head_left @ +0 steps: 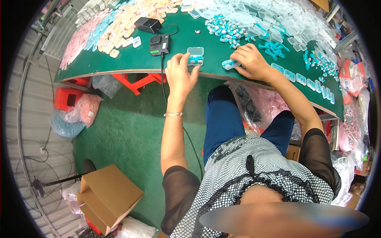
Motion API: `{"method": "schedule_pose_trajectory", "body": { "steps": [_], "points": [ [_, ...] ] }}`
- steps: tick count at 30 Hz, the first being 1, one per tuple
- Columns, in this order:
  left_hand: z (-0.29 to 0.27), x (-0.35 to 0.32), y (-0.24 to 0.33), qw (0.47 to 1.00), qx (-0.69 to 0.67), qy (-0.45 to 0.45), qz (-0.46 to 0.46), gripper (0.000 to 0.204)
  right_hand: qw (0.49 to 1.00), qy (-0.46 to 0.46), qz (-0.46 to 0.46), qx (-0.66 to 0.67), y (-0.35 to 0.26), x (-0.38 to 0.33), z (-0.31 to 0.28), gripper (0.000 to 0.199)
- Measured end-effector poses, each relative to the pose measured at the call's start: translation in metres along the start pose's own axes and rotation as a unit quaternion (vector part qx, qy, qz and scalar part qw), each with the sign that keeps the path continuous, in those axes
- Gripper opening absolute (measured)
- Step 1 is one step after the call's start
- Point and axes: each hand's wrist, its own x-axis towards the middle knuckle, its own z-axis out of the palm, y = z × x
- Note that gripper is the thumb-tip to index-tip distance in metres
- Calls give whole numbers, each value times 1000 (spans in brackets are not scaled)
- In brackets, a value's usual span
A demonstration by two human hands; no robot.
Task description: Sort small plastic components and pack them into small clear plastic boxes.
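A small clear plastic case (pixel 195 62) with its lid (pixel 195 51) raised lies near the table's front edge, with teal-and-silver pieces inside. My left hand (pixel 179 75) bends round its left side, forefinger at the side and thumb at the front. Further right, my right hand (pixel 253 63) grips another small clear case (pixel 229 64) between thumb and fingers. Blue shows through this second case; its exact contents I cannot make out. Beyond my right hand lies a heap of small teal-and-silver pieces (pixel 226 29).
Several filled cases (pixel 301 79) line the front edge at right. Teal cords (pixel 274 48) and clear cases (pixel 274 16) lie behind. Peach cases (pixel 123 27) are piled at left. A black device (pixel 160 44) trails a cable past my left arm. A cardboard box (pixel 111 190) stands on the floor.
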Motion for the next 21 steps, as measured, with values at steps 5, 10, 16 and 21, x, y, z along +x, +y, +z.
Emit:
{"method": "schedule_pose_trajectory", "body": {
  "steps": [5,10,16,21],
  "points": [
    [13,-2,42,992,-92,-53,70,56,1000,13,11,-2,-7,8,2,36],
    [38,-1,57,988,-121,-49,84,45,999,-4,18,30,-12,7,-3,37],
    [45,3,56,978,-170,-42,116,28,996,23,16,83,-13,-3,4,28],
    [42,2,57,980,-158,-51,110,30,997,15,27,77,-12,-8,4,30]
  ]
}}
